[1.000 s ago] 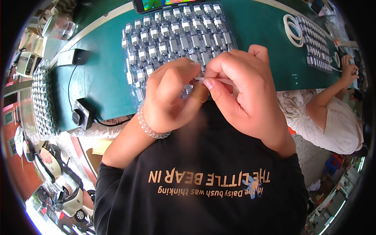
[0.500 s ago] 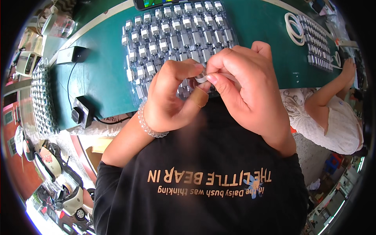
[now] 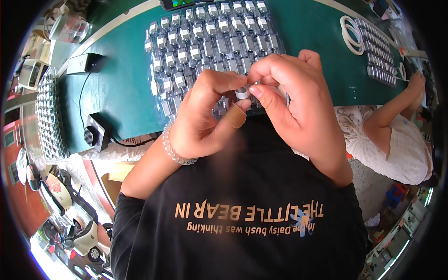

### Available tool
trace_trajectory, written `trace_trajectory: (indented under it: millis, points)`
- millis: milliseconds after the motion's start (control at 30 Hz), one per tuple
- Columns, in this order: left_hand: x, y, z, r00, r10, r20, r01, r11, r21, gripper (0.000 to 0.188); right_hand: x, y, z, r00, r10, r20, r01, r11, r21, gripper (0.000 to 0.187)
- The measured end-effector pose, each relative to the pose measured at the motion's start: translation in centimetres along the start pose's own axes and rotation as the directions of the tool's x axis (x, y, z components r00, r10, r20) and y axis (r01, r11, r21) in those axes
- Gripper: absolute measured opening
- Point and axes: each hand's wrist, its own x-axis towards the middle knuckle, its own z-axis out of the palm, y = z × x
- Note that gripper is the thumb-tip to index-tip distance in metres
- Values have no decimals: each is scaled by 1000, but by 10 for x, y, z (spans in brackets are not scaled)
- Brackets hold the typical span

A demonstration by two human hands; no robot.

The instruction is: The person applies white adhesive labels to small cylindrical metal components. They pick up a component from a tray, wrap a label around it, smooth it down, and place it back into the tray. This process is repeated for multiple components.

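Observation:
My left hand [image 3: 203, 116], with a clear coiled bracelet at the wrist and a tan plaster on the thumb, pinches a small metal piece with a white band [image 3: 242, 94] between thumb and fingers. From the right, my right hand [image 3: 298, 100] meets it, thumb and forefinger pressed together against the band's edge. What lies between those fingertips is mostly hidden; something pale shows behind them. Just beyond and partly under both hands lies a clear plastic tray [image 3: 162, 115] holding rows of silver metal pieces [image 3: 209, 48], several with white bands.
The green table [image 3: 121, 107] also bears white rings [image 3: 344, 36] and another filled tray [image 3: 380, 53] at right. Two black boxes [image 3: 85, 64] with a cable, and stacked trays [image 3: 46, 116], stand at left. A phone [image 3: 184, 3] lies beyond. Another person's arm [image 3: 392, 105] rests at right.
The pale strip that ran from the metal piece under my right fingers now hardly shows. The white band on the piece looks wider, and my right fingertips have shifted slightly right.

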Motion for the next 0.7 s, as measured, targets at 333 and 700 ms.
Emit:
trace_trajectory:
  millis: [333,700]
  points:
    - [10,14,0,976,-204,70,216,899,-381,35,1,4,-4,998,21,60,-26,996,81,5]
    - [10,15,-1,952,-300,60,280,775,-567,32,2,4,-3,999,5,33,-8,996,92,6]
